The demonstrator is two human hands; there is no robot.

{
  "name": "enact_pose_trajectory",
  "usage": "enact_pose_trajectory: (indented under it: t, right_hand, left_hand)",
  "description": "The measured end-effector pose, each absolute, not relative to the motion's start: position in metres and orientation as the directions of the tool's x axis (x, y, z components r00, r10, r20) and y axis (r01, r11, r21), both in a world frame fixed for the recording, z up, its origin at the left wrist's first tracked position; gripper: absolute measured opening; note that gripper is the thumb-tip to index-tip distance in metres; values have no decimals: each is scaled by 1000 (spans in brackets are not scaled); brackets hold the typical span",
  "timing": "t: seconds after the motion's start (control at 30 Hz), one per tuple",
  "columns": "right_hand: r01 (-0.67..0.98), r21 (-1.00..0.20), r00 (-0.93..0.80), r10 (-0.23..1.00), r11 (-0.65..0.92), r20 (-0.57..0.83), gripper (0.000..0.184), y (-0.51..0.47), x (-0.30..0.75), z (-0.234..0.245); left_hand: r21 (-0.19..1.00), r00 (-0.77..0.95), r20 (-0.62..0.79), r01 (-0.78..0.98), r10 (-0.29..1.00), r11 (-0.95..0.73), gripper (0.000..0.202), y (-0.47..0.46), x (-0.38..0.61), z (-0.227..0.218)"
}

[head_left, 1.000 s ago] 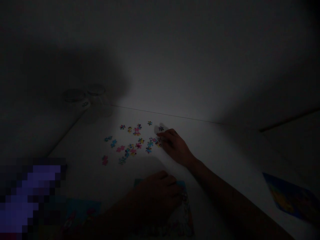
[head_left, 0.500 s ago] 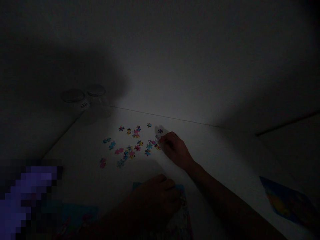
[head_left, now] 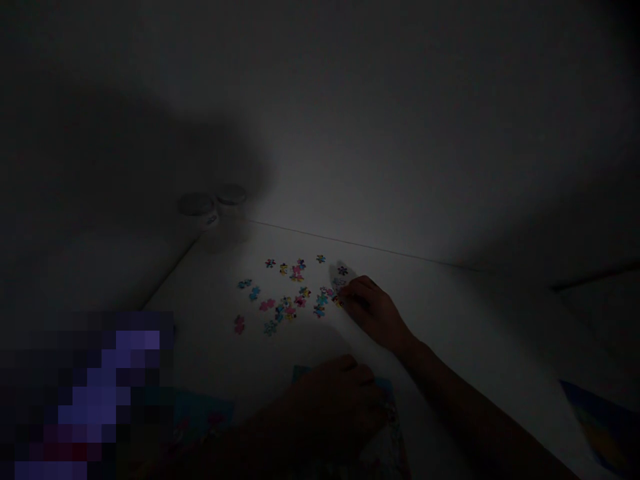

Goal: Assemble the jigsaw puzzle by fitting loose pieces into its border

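Much of the picture board [head_left: 395, 437] is under my L hand [head_left: 340, 403], btm ctr., & the frame edge cuts it, so can't tell its long axis. That hand's curled; can't see if it grips anything. Pixel blur [head_left: 90, 393] covers lower L, next to a dim blue card [head_left: 207, 405]; another card [head_left: 603, 423] is cut off lower R. R hand [head_left: 375, 310], just R of ctr., has fingertips bunched narrow at the loose puzzle pieces [head_left: 300, 301] mid-frame; can't tell if holding one. Pink piece [head_left: 267, 305] runs low-L to up-R; lowest-L pink one [head_left: 239, 325] near vert. Two see-through containers [head_left: 196, 203] beyond, upper L, v. faint.
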State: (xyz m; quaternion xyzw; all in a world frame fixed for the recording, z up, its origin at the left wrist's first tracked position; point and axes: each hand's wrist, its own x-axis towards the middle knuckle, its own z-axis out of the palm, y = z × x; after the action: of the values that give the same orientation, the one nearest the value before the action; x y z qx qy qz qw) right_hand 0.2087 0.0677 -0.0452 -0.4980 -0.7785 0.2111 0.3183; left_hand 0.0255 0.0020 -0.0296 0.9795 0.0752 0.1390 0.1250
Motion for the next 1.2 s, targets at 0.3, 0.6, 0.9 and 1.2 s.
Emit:
enact_pose_trajectory:
  t: [0.3,0.6,0.9,1.2]
  right_hand:
    - [716,-588,-258,925,377,279,29,66,205,-46]
    - [681,-564,-383,883,468,270,18,67,205,-43]
    - [653,-557,-420,857,513,297,17,65,206,-42]
    - [639,-569,-423,854,517,302,17,64,206,-41]
  left_hand:
    - [265,938,297,98,178,-959,9,3,24,-35]
    - [306,928,316,97,197,-947,7,2,28,-40]
    - [296,916,333,124,224,-947,11,3,31,-43]
    - [310,896,376,117,235,-944,11,1,32,-51]
